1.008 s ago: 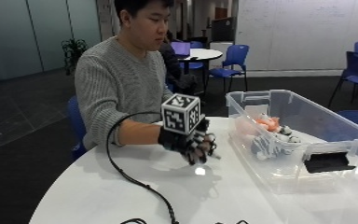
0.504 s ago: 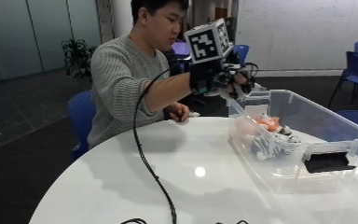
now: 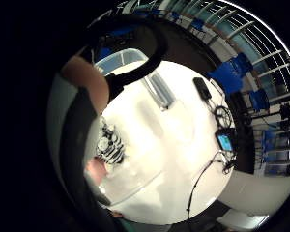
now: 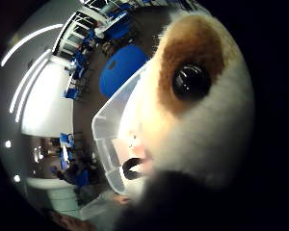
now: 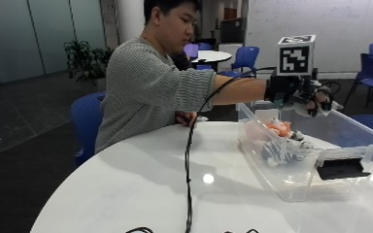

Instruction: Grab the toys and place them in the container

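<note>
Filling most of the thumb-side palm view, a white plush toy (image 4: pixel 202 120) with a brown patch round a glossy black eye sits close against the palm. From outside, the gloved right hand (image 5: pixel 301 94) has its fingers curled round this toy, held in the air above the clear plastic container (image 5: pixel 367 133), over its far half. Inside the container lie an orange toy (image 5: pixel 279 127) and a black-and-white striped toy (image 5: pixel 283 148). The container stands on the white round tabletop (image 5: pixel 141 184), near its right edge. The person's bare hand (image 5: pixel 186 118) rests at the tabletop's far rim.
</note>
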Motion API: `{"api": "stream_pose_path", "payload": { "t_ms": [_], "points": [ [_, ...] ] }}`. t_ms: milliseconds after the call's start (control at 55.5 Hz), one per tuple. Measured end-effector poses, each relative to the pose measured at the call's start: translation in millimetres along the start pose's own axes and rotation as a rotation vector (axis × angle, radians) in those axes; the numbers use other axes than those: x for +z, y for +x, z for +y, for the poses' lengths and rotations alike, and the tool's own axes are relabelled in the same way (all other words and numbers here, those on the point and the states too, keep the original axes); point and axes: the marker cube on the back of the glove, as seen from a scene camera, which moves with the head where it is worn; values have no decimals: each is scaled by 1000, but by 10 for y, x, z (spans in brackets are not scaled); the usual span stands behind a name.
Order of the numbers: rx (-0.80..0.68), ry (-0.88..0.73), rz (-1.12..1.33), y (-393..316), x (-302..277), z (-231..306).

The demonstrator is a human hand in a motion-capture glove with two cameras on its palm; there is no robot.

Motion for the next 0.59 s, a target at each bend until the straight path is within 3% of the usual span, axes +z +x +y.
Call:
{"api": "stream_pose_path", "payload": {
  "t_ms": [270,594],
  "points": [
    [75,-240,66,196,480,-10],
    [22,-225,52,195,409,89]
  ]
}}
